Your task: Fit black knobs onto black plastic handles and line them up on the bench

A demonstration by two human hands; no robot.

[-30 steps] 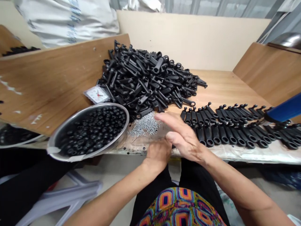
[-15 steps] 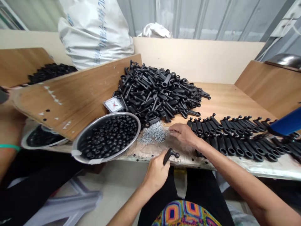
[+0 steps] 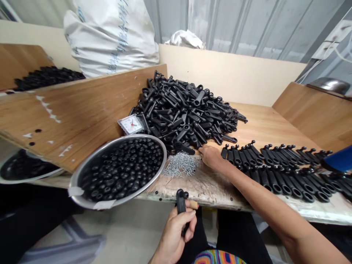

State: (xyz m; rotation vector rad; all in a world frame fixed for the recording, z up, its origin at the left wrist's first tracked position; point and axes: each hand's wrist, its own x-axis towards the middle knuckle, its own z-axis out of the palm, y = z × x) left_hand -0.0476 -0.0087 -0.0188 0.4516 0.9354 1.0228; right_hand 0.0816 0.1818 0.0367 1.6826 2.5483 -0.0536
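In the head view my left hand (image 3: 177,229) is closed round a black plastic crank handle (image 3: 181,205), held upright in front of the table edge. One finger of this hand wears a tan covering at its tip. My right hand (image 3: 213,157) rests on the table with its fingers curled together, just right of a pile of small silver screws (image 3: 181,164). Whatever its fingertips pinch, if anything, is hidden. Beyond that hand rises a large heap of black crank handles (image 3: 187,110).
Left of the screws stands a metal basin (image 3: 164,156) full of black knobs. Rows of crank handles (image 3: 275,179) lie at the right, near a blue tool (image 3: 339,159). A small square clock (image 3: 131,124) leans by the wooden divider (image 3: 82,113). A white sack (image 3: 110,36) stands behind.
My left hand has drawn down and turned, so the crank handle now stands upright. My right hand has shifted slightly, its fingers nearer the heap's edge. The view has swung a little.
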